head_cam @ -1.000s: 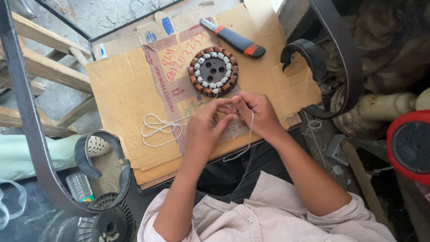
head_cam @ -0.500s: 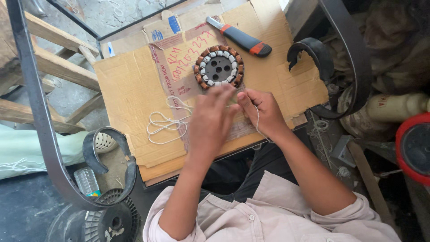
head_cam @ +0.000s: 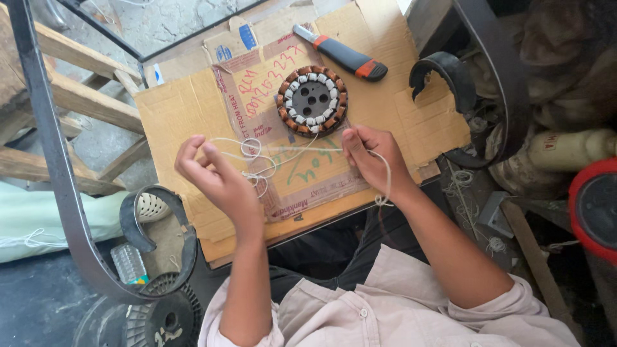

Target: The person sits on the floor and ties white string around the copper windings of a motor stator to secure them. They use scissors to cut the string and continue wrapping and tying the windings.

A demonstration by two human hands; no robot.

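Observation:
A round motor stator (head_cam: 312, 100) with copper windings and white ties lies on a flattened cardboard sheet (head_cam: 180, 115). Just below it my right hand (head_cam: 373, 157) pinches a white string (head_cam: 257, 149), which also loops down past my wrist. My left hand (head_cam: 212, 177) is out to the left over the cardboard, fingers curled around the same string. The string runs taut between both hands, with loose loops lying in the middle.
A utility knife (head_cam: 340, 54) with a black and orange handle lies on the cardboard's far edge. Wooden slats (head_cam: 83, 96) and a curved metal bar (head_cam: 58, 186) are on the left. A black curved part (head_cam: 450, 71), a cream pipe (head_cam: 565, 151) and a red round object (head_cam: 594, 205) are on the right.
My hands, close together a second ago, have separated. The left hand swung out to the left, drawing the string taut, while the right hand stayed below the stator.

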